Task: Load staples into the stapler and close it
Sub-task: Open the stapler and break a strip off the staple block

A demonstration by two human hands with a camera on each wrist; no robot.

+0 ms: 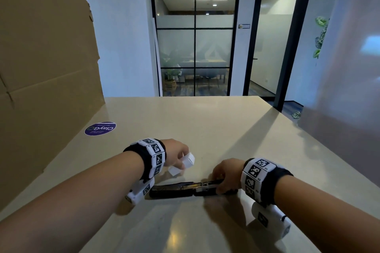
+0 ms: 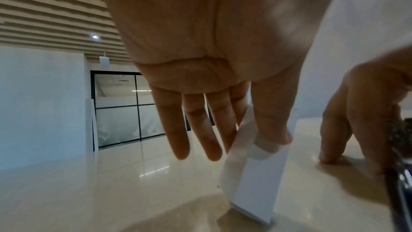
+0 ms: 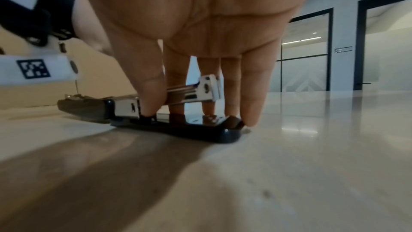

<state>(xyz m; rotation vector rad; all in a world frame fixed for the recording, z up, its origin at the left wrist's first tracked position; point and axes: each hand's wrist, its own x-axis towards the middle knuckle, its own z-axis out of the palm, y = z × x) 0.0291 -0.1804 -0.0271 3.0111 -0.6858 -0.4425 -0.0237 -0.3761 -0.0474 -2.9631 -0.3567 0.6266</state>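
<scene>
Here the right hand [image 1: 225, 174] reaches down from about four o'clock onto the stapler [image 1: 185, 189], which lies flat and swung open on the table [image 1: 205, 121] at six o'clock in the head view; thumb and fingers [image 3: 153, 93] straddle the raised metal staple channel [image 3: 196, 91] and pinch it, fingertips down on the black base. The left hand [image 1: 176, 155], at about ten o'clock from the stapler, pinches a small white staple box [image 2: 256, 174] between thumb and a finger, its other fingers hanging straight, the box's lower end touching the table.
</scene>
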